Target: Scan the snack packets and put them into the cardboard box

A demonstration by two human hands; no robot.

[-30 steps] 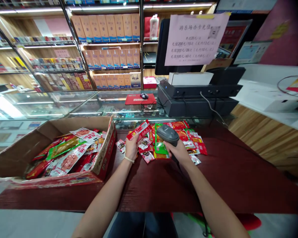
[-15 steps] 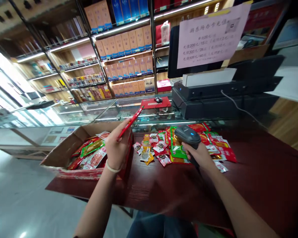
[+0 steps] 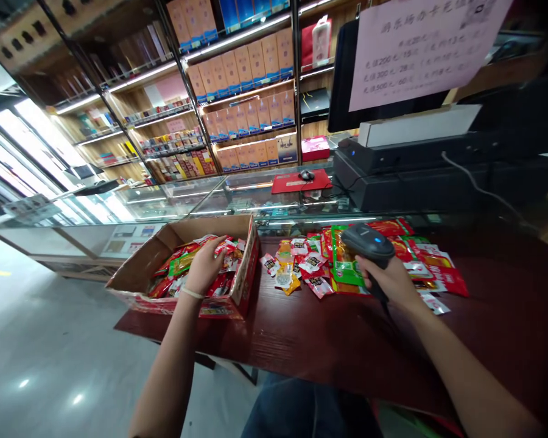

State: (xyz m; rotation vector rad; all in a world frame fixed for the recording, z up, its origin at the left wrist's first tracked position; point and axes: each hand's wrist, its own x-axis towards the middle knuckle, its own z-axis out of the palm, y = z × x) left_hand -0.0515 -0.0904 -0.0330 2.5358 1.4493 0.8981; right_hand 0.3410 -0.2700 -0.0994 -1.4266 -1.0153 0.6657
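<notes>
My left hand is down inside the cardboard box at the left of the dark red table. Its fingers curl onto a red snack packet lying on top of the many packets in the box. My right hand grips a black barcode scanner, held just over the pile of loose snack packets spread on the table. A cable runs from the scanner along my right forearm.
Behind the pile stands a black till with a monitor carrying a pink paper notice. A glass counter holds a red mouse pad with a mouse. Shelves of boxed goods line the back wall.
My left hand carried the red packet from the pile, up and to the left, then down into the box. The view swung left. My right hand kept hold of the scanner.
</notes>
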